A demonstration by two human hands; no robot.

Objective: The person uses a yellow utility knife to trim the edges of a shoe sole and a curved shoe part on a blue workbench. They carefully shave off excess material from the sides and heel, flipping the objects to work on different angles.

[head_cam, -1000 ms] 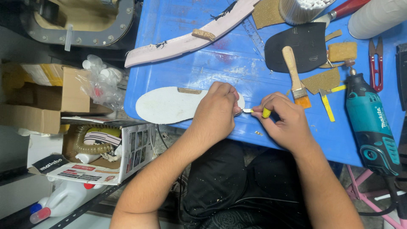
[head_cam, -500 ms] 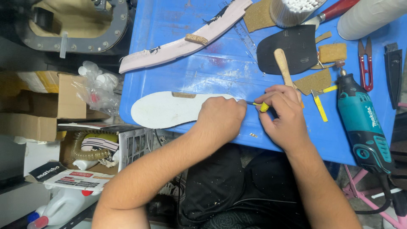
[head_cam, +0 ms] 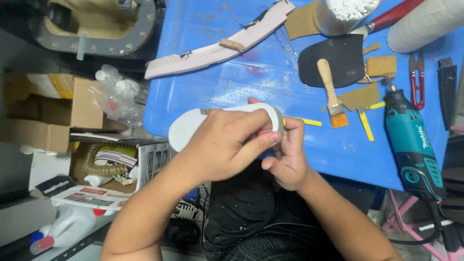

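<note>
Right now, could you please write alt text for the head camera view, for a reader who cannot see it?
Both hands, left hand and right hand, grip a flat white sole-shaped piece over the edge of a blue table. A paintbrush, teal rotary tool and red snips lie to the right.

Table: my blue work table (head_cam: 232,82), its top scuffed and smeared with pale marks.
Far edge: a long pinkish curved strip (head_cam: 217,46) lies slanted, with a small cork scrap (head_cam: 232,44) on it.
Top middle: a brown cork sheet piece (head_cam: 302,20) beside a container of white sticks (head_cam: 343,13).
Centre right: a black sole-shaped piece (head_cam: 348,60), with a wooden-handled brush (head_cam: 330,92) lying across its edge.
Beside them: tan cork offcuts (head_cam: 360,96) and yellow strips (head_cam: 366,126).
Right side: a teal rotary tool (head_cam: 411,145), red snips (head_cam: 416,79), a white roll (head_cam: 425,24).
</note>
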